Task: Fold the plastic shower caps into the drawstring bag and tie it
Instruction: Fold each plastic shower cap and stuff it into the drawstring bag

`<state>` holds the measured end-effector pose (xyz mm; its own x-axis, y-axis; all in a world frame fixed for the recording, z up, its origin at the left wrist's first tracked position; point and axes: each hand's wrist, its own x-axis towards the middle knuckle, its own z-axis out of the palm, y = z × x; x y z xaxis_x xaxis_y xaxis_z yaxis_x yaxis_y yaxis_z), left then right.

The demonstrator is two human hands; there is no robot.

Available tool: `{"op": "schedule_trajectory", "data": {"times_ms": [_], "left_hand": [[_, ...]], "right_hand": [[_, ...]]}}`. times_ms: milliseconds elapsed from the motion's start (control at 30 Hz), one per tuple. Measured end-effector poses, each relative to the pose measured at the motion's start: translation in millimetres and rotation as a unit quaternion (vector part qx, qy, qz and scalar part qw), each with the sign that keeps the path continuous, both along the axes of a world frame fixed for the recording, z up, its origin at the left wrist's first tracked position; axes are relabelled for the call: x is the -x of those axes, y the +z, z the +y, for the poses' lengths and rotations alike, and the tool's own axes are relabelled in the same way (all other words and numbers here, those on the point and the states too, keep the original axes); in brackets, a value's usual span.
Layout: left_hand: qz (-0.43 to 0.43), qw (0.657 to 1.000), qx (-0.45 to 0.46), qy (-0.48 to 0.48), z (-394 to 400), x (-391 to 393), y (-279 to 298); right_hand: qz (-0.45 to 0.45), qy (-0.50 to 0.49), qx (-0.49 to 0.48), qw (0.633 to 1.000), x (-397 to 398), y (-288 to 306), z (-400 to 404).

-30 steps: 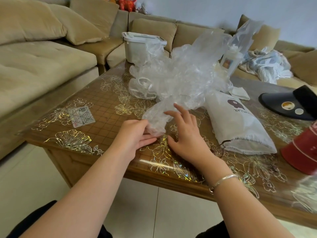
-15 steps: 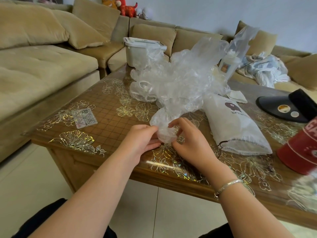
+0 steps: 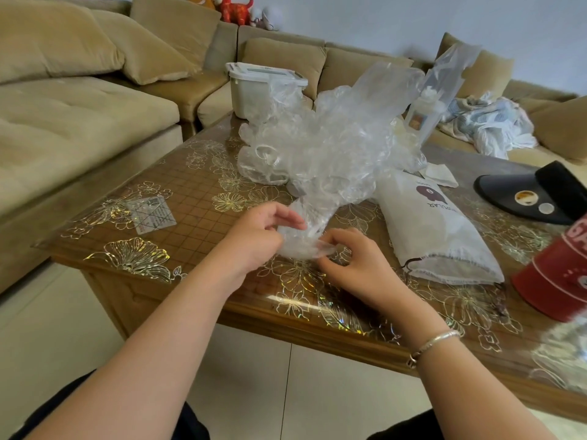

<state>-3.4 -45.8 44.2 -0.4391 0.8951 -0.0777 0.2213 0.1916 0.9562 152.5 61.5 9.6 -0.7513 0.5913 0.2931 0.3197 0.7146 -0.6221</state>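
A big heap of clear, crinkled plastic shower caps (image 3: 333, 144) stands in the middle of the wooden table (image 3: 197, 198). Its near end tapers into a bunched tail (image 3: 301, 239) close to the front edge. My left hand (image 3: 257, 239) pinches that tail from the left, thumb and fingers curled on the plastic. From the right, my right hand (image 3: 359, 265) pinches the same tail with its fingertips. The white drawstring bag (image 3: 435, 230) lies flat to the right of my hands, its open mouth and dark cord facing the front edge.
A white lidded tub (image 3: 254, 90) stands at the table's far edge behind the heap. A black visor cap (image 3: 533, 195) and a red can (image 3: 562, 274) sit at the right. A small clear card (image 3: 152, 214) lies at the left. Beige sofas surround the table.
Both hands have closed in on the tail of the plastic heap and lifted slightly: from resting flat by it to pinching and bunching it between the fingertips.
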Motion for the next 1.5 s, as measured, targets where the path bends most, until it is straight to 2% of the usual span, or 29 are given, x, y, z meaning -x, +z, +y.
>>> {"op": "schedule_trajectory", "data": {"times_ms": [133, 300, 500, 667, 767, 933, 1033, 1133, 1200, 1333, 1500], "left_hand": [[0.046, 0.994, 0.095, -0.042, 1.6, 3.4, -7.4], [0.036, 0.996, 0.076, 0.013, 10.6, 6.9, -17.1], [0.135, 0.983, 0.072, 0.102, 22.9, 9.3, -25.5], [0.191, 0.969, 0.096, 0.125, 28.5, 10.1, -26.1], [0.190, 0.968, 0.111, 0.118, 29.5, 11.9, -23.4], [0.095, 0.984, 0.108, 0.103, 27.8, 12.1, -19.0], [0.167, 0.975, 0.079, 0.124, 24.2, 13.7, -21.5], [0.243, 0.965, 0.002, 0.102, 22.4, 8.2, -21.9], [0.232, 0.971, -0.012, 0.065, 22.8, 5.8, -23.2], [0.239, 0.970, 0.037, 0.039, 22.9, 9.0, -31.3], [0.190, 0.981, 0.048, 0.002, 22.9, 17.6, -29.1]], "right_hand": [[0.001, -0.004, 0.062, 0.998, 3.3, -0.1, 4.7], [0.024, -0.063, 0.125, 0.990, 17.6, -2.8, 5.4], [0.021, -0.175, 0.075, 0.981, 35.9, -8.4, 8.0], [-0.050, -0.211, -0.008, 0.976, 49.0, -8.9, 6.7], [-0.093, -0.210, -0.059, 0.971, 53.3, -8.1, 4.7], [-0.107, -0.193, -0.104, 0.970, 50.3, -5.5, 3.1], [-0.093, -0.183, -0.115, 0.972, 48.3, -6.9, 2.9], [-0.077, -0.171, -0.123, 0.974, 49.1, -9.4, 3.5], [-0.073, -0.164, -0.118, 0.977, 50.1, -10.5, 4.3], [-0.036, -0.150, -0.115, 0.981, 48.3, -13.8, 5.3], [-0.027, -0.107, -0.146, 0.983, 40.4, -14.0, -0.8]]}}
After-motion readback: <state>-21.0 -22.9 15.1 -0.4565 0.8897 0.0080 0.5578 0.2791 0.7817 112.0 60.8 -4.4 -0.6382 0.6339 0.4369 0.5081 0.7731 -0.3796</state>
